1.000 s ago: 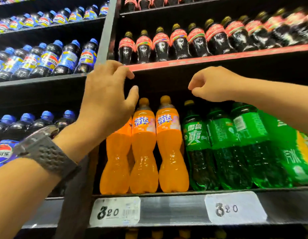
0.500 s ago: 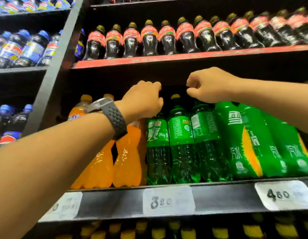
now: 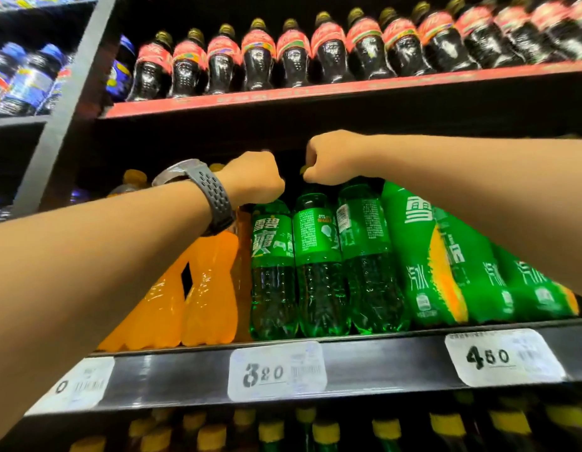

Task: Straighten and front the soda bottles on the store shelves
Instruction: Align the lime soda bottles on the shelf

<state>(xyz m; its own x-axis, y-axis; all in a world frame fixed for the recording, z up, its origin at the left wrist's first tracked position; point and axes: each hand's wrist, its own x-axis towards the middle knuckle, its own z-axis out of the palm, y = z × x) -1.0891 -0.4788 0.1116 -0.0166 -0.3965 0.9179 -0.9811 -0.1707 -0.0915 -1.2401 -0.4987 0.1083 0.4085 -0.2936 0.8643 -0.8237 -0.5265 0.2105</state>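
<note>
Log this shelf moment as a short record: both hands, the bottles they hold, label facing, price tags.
left hand: curled round the top of the leftmost green bottle
right hand: grips the cap of the middle green bottle
labels: leftmost shows its front; middle and third green bottle show back print
left neighbours: orange bottles
price tags: 320 tag under these bottles; 450 tag further right

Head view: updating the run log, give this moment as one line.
phase: fronting | left hand: grips top of first green bottle | right hand: pinches cap of second green bottle | second label: back out
</note>
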